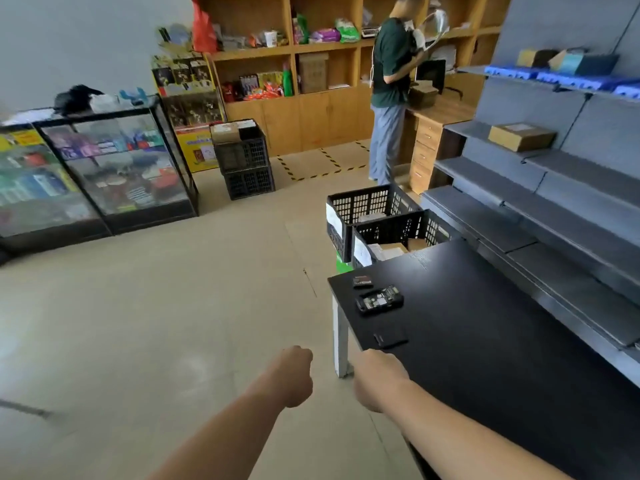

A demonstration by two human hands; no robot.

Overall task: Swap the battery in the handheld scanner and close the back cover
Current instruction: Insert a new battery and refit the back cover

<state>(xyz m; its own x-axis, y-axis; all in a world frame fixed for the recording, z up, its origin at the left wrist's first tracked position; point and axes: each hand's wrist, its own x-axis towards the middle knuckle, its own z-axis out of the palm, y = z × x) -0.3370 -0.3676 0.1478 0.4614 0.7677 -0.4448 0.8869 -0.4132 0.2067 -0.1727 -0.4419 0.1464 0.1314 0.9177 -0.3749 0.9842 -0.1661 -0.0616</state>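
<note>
Both fists clenched: left hand (296,375), right hand (375,379); scanner (380,299) beyond, crates (388,223) behind table (502,341).

1. Black table (502,341), white leg, against grey shelving (554,202).
2. Two black crates (384,220) beyond the table's far end, holding boxes.
3. Glass display case (104,168) at left, stocked.
4. Stacked black crates (246,161) near wooden shelving (311,64).
5. Person in a dark shirt (391,81) standing at a wooden desk (436,133).
</note>
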